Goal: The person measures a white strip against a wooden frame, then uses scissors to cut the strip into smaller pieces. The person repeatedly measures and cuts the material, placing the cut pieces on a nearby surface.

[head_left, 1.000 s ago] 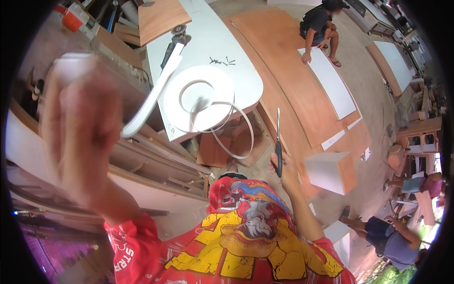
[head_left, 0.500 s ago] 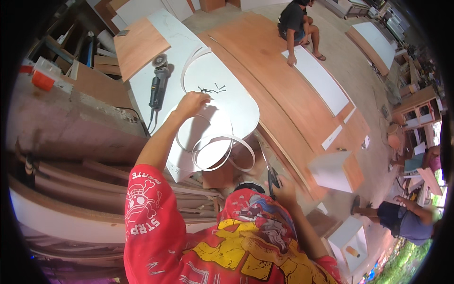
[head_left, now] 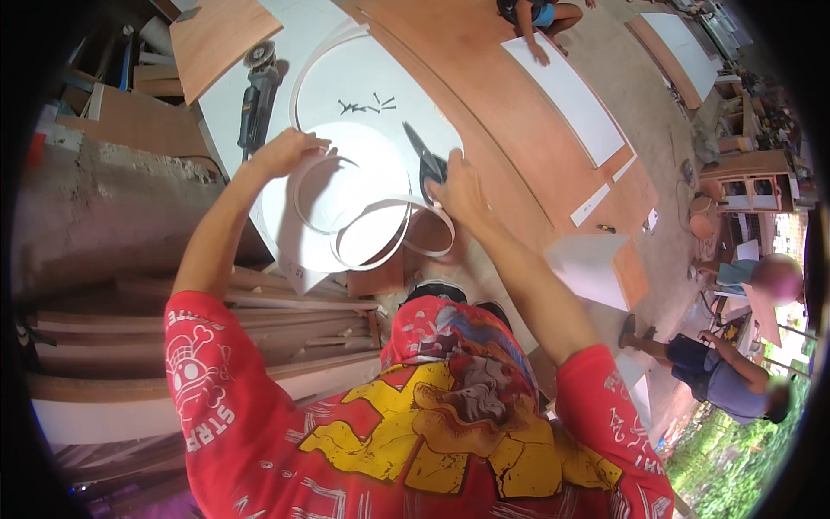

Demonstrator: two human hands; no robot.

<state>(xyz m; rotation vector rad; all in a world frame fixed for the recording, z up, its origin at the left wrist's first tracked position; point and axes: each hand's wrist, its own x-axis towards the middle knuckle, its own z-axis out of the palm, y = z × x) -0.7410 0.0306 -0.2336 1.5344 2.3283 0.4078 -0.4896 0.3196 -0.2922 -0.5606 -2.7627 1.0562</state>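
Note:
My left hand (head_left: 292, 152) is closed, its fingers pinching a long, thin white edging strip (head_left: 303, 82) over a white board (head_left: 380, 65). The strip's loose coils (head_left: 335, 253) lie below that hand and hang past the board's near edge. In my right hand (head_left: 462, 190) is a pair of scissors (head_left: 421, 149) with dark blades and black handles; the blades point up and left over the board's right side. Several dark screws (head_left: 367, 105) are scattered on the board beyond both hands. An angle grinder (head_left: 258, 95) rests left of the strip.
A brown wood panel (head_left: 220, 39) lies at the far left. To the right are large brown sheets (head_left: 510, 130) bearing a long white panel (head_left: 571, 104), where another person's hand (head_left: 538, 54) rests. A white box-like piece (head_left: 588, 270) stands at right; stacked boards (head_left: 207, 337) lie at left.
My right hand has risen from beside my body to the board's right side, bringing the scissors up. My left hand still pinches the strip. The whole view has shifted.

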